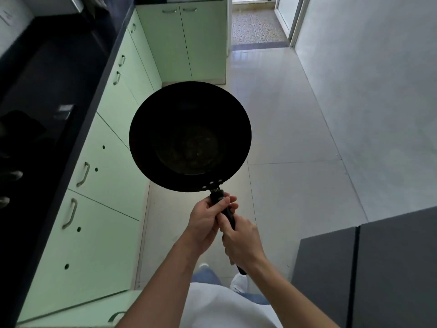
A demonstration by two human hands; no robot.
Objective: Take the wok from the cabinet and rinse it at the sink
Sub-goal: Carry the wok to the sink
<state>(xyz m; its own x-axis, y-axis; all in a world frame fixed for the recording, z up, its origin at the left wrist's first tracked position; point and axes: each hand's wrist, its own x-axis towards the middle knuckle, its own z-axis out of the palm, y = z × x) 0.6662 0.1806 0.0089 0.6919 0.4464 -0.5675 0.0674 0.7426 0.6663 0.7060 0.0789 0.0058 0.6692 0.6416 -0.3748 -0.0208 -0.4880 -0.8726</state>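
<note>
A black wok (pixel 189 136) with a long black handle hangs in the air over the tiled floor, its open side up and its inside empty. My left hand (pixel 205 221) grips the handle close to the rivets. My right hand (pixel 243 242) grips the same handle lower down, just behind the left. The handle's end sticks out below my right wrist. Pale green cabinet doors (pixel 111 176) stand shut along the left. No sink shows in this view.
A dark countertop (pixel 54 95) runs along the left above the cabinets. More green cabinets (pixel 184 41) close the far end. A grey appliance top (pixel 369 268) stands at the lower right. The white tiled floor (pixel 283 129) stretches ahead to a doorway.
</note>
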